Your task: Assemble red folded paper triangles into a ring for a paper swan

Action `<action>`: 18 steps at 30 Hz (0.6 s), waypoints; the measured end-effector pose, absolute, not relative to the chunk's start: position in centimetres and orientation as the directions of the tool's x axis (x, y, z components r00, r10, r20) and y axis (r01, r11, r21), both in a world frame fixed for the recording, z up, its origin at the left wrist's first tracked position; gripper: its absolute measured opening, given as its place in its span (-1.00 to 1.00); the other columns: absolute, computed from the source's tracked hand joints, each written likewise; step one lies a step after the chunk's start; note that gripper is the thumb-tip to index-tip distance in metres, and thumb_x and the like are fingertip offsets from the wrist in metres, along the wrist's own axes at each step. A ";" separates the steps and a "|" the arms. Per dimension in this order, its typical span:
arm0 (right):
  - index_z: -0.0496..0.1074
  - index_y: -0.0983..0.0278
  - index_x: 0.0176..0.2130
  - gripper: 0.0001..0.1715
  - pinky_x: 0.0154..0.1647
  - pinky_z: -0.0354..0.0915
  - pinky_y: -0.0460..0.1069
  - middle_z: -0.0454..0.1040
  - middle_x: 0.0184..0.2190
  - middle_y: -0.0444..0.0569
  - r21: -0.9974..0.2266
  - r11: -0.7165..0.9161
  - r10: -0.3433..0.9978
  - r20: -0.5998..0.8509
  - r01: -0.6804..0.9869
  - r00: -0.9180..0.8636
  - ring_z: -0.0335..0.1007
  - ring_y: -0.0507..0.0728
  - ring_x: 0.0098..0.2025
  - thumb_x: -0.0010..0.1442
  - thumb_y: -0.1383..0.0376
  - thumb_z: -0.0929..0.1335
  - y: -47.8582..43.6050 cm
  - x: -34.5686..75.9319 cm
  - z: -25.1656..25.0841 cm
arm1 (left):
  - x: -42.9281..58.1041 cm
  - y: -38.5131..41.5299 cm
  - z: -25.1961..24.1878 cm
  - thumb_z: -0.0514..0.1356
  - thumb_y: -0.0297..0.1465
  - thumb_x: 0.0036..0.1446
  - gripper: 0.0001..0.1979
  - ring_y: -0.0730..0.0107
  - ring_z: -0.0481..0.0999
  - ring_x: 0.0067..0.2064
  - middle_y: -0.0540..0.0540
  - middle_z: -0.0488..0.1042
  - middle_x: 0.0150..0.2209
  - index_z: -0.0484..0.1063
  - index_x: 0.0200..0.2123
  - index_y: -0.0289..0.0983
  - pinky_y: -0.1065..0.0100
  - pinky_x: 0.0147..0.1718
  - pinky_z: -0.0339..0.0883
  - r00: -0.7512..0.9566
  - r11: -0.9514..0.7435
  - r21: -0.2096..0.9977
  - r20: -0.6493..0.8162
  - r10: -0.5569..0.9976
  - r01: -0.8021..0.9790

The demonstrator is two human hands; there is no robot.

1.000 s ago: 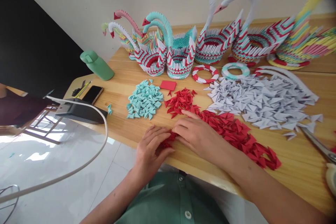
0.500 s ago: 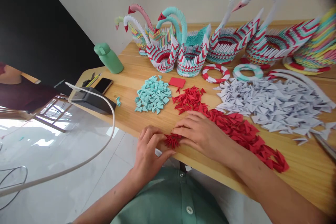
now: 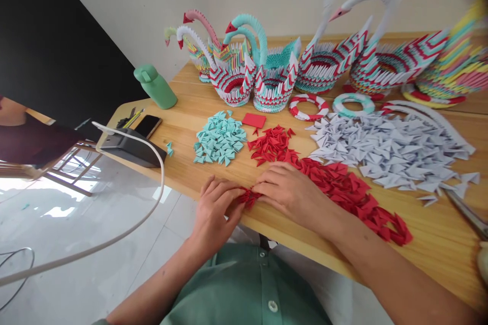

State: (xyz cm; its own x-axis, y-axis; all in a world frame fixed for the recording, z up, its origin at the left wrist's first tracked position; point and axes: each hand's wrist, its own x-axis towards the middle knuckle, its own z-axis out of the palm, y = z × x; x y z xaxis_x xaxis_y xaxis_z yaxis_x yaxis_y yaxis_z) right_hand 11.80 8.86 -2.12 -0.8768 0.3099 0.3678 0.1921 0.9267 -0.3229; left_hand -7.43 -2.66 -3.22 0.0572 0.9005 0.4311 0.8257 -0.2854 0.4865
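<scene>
Both hands meet right at the near edge of the wooden table (image 3: 438, 233), with a little bunch of red folded paper triangles (image 3: 247, 196) between them. The left hand (image 3: 215, 208) comes in with curled fingers, tips pinching the bunch. The right hand (image 3: 290, 193) lies flatter, fingers stretched out and tips pressed to the other side. Its thumb is hidden, so I can't tell if it's really gripping.

My guess is the two-sided squeeze stops the slotted pieces springing apart, and working low on the table gives something to brace on. The loose stock is sorted by colour within easy reach:
- red pile (image 3: 343, 190) trailing off under the right hand
- teal pile (image 3: 219, 138) just past the left hand
- white pile (image 3: 389, 147) further out beyond the right hand

The finished paper swans (image 3: 267, 76) stand well beyond both hands, out of the way.

The bunch itself looks small and spiky, bright red, points fanning outward. Fingers cover most of it, so no piece count from me.
</scene>
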 end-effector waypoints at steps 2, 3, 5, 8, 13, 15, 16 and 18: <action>0.53 0.28 -0.18 -0.89 0.10 0.23 0.13 0.55 -0.23 -0.04 -0.329 0.924 0.315 0.364 0.195 -0.877 0.41 0.15 -0.12 0.32 0.34 0.36 8.9 11.9 -2.2 | -7.8 -2.4 -3.3 0.20 -0.47 0.27 -0.88 0.28 0.54 -0.08 -0.07 0.61 -0.14 0.50 -0.15 -0.20 0.04 0.21 0.14 0.083 -0.312 0.472 0.444 0.892 0.824; 0.52 0.28 -0.18 -0.88 0.11 0.23 0.13 0.55 -0.24 -0.04 -0.331 0.922 0.319 0.360 0.200 -0.877 0.41 0.15 -0.13 0.32 0.33 0.36 8.9 11.9 -2.2 | -8.0 -2.3 -3.3 0.20 -0.47 0.27 -0.88 0.28 0.54 -0.08 -0.07 0.61 -0.14 0.50 -0.15 -0.20 0.05 0.21 0.14 0.098 -0.327 0.465 0.451 0.887 0.823; 0.52 0.28 -0.18 -0.87 0.10 0.23 0.12 0.54 -0.26 -0.04 -0.328 0.920 0.329 0.355 0.212 -0.875 0.40 0.15 -0.14 0.33 0.32 0.35 9.0 11.9 -2.3 | -8.3 -2.1 -3.4 0.21 -0.46 0.28 -0.89 0.29 0.55 -0.08 -0.07 0.62 -0.13 0.50 -0.14 -0.20 0.06 0.21 0.15 0.125 -0.354 0.455 0.461 0.879 0.817; 0.53 0.29 -0.20 -0.86 0.07 0.24 0.12 0.53 -0.28 -0.03 -0.312 0.921 0.342 0.353 0.235 -0.871 0.40 0.15 -0.14 0.33 0.33 0.34 9.0 12.0 -2.3 | -8.6 -1.8 -3.5 0.22 -0.48 0.28 -0.88 0.28 0.54 -0.06 -0.08 0.62 -0.12 0.49 -0.13 -0.21 0.05 0.21 0.14 0.156 -0.386 0.445 0.470 0.869 0.808; 0.52 0.29 -0.23 -0.88 0.04 0.25 0.10 0.52 -0.31 -0.03 -0.292 0.923 0.350 0.365 0.251 -0.863 0.39 0.15 -0.16 0.32 0.34 0.35 9.1 11.9 -2.2 | -8.8 -1.6 -3.7 0.23 -0.50 0.26 -0.86 0.27 0.53 -0.01 -0.11 0.60 -0.07 0.48 -0.12 -0.22 0.05 0.21 0.14 0.187 -0.416 0.450 0.469 0.863 0.790; 0.52 0.29 -0.25 -0.88 0.03 0.25 0.10 0.51 -0.32 -0.04 -0.288 0.925 0.347 0.369 0.249 -0.862 0.38 0.15 -0.17 0.32 0.35 0.35 9.1 12.0 -2.2 | -8.9 -1.5 -3.8 0.23 -0.49 0.27 -0.87 0.27 0.53 0.00 -0.11 0.60 -0.06 0.48 -0.12 -0.22 0.06 0.22 0.13 0.185 -0.416 0.454 0.470 0.863 0.787; 0.51 0.29 -0.26 -0.88 0.03 0.25 0.10 0.51 -0.32 -0.04 -0.286 0.926 0.345 0.370 0.248 -0.862 0.38 0.15 -0.17 0.32 0.35 0.35 9.1 12.0 -2.2 | -8.9 -1.5 -3.9 0.23 -0.49 0.27 -0.87 0.28 0.54 0.00 -0.10 0.61 -0.06 0.48 -0.12 -0.22 0.06 0.23 0.12 0.184 -0.417 0.454 0.473 0.862 0.787; 0.50 0.29 -0.29 -0.87 0.03 0.24 0.10 0.51 -0.32 -0.04 -0.282 0.927 0.345 0.374 0.248 -0.861 0.38 0.15 -0.18 0.32 0.37 0.35 9.2 12.1 -2.1 | -8.9 -1.5 -4.0 0.23 -0.48 0.28 -0.87 0.29 0.54 0.00 -0.08 0.62 -0.08 0.48 -0.12 -0.21 0.08 0.24 0.10 0.184 -0.421 0.449 0.480 0.858 0.788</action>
